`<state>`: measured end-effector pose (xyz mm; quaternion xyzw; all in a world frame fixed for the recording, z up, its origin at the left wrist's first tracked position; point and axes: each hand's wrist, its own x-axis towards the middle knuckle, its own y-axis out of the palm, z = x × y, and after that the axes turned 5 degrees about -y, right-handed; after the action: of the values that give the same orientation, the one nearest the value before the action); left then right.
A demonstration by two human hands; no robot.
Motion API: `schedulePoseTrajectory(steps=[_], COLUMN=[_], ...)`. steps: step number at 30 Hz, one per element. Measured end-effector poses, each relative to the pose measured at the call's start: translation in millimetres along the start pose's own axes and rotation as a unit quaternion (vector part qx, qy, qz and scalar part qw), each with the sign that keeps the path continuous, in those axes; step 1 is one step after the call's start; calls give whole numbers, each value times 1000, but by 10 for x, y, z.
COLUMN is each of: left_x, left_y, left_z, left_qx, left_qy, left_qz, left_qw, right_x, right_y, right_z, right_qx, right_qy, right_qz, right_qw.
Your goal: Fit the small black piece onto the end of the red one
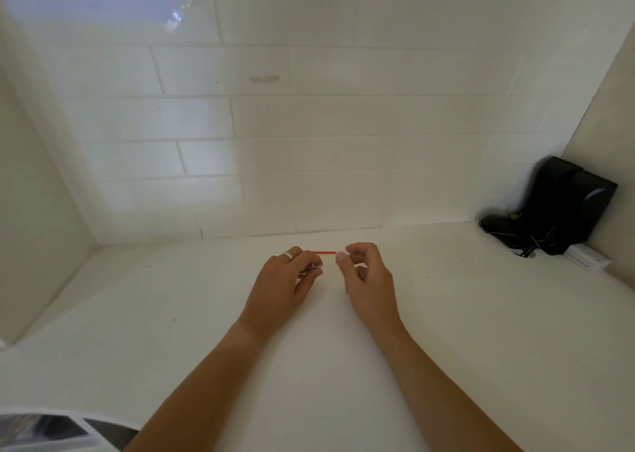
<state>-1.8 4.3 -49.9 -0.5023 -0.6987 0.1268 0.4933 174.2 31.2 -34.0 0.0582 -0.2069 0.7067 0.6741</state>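
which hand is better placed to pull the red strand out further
Right, probably. The right hand pinches the free end of the thin red strand at its fingertips, while the left hand grips the other end along with a small dark object.

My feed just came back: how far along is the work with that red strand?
Done: nothing finished shows on the counter. In hand: the left hand and right hand each pinch an end of the red strand, held taut and level between them above the counter; the left also holds something small and dark, too blurred to name. Left: likely most of it, judging by the plain, straight strand.
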Motion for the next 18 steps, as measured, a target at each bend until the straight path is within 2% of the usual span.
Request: schedulePoseTrajectory(steps=[3, 9, 12, 15, 18], left_x=[0, 0, 6, 11, 26], left_y=[8, 18, 53, 83, 94], left_z=[15, 26, 75, 114, 121], left_qx=[0, 19, 38, 53, 58], left_qy=[-1, 3, -22, -54, -62], left_qz=[0, -5, -13, -18, -15], left_qw=[1000, 1000, 999, 997, 996], right_x=[-1, -13, -11, 35, 104], right_y=[-25, 35, 26, 0, 58], right_z=[-24, -59, -87, -70, -45], right_qx=[-14, -111, -167, -233, -300], right_qy=[-25, -98, -117, -100, -82], right_qz=[-29, 58, -2, -74, -73], right_qw=[999, 987, 979, 964, 948])
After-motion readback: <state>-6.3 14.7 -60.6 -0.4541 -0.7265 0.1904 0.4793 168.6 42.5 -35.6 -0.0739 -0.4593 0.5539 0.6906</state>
